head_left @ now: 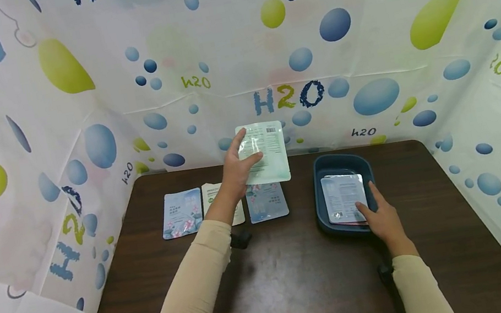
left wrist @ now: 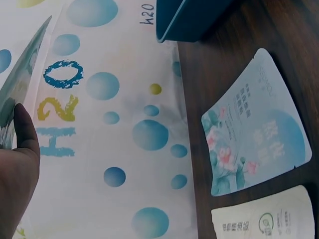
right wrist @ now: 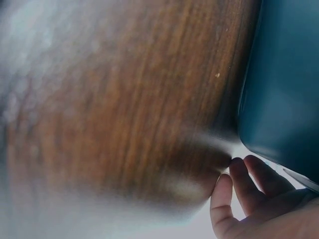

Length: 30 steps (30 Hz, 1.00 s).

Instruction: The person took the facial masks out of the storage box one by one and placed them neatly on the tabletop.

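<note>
My left hand grips a pale green flat sachet by its left side, raised over the back of the table. In the left wrist view, the thumb lies against this sachet, seen nearly edge-on. My right hand is at the right side of a dark blue bin. Its thumb reaches over the rim to the edge of a silvery-blue sachet inside, apart from the forefinger. The right wrist view shows loosely bent fingers outside the bin wall; the thumb is hidden there.
A blue floral sachet, a cream sachet and another blue sachet lie in a row on the dark wooden table. Part of the cream one is behind my left arm. A printed white curtain surrounds the table's back and sides.
</note>
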Each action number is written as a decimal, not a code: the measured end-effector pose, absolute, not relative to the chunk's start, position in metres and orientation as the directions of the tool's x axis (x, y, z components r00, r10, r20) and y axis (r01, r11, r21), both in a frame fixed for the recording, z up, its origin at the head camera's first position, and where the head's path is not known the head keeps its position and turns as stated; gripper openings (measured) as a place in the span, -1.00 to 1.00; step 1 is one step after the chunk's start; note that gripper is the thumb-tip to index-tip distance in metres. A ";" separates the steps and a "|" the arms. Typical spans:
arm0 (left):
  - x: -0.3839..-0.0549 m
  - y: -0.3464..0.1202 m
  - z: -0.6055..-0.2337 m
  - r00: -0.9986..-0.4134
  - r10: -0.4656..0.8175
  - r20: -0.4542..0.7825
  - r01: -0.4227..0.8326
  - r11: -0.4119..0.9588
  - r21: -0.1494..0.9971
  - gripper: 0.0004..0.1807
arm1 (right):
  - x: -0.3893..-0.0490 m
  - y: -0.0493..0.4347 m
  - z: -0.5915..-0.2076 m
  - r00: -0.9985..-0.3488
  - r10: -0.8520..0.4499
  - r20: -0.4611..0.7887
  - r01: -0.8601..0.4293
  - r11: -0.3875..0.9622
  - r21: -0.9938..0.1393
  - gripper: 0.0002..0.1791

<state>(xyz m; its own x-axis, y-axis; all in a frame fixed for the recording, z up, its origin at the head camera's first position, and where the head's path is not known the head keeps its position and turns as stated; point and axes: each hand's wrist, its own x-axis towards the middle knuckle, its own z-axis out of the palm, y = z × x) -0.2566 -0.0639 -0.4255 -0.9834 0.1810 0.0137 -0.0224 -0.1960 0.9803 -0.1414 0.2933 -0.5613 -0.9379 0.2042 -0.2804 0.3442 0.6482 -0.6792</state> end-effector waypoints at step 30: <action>-0.253 -0.126 -0.417 -0.997 0.073 -0.010 -0.009 0.007 1.000 -0.06 | -0.143 0.294 -0.562 -0.940 0.207 -0.271 0.339 0.653 -0.677 -0.02</action>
<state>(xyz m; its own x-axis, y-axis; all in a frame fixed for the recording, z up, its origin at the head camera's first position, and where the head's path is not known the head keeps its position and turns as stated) -0.2534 -0.1264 -0.4174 -0.9973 0.0729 -0.0095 -0.0091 0.0067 0.9999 -0.1431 0.2935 -0.5619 -0.9400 0.2068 -0.2714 0.3391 0.6531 -0.6771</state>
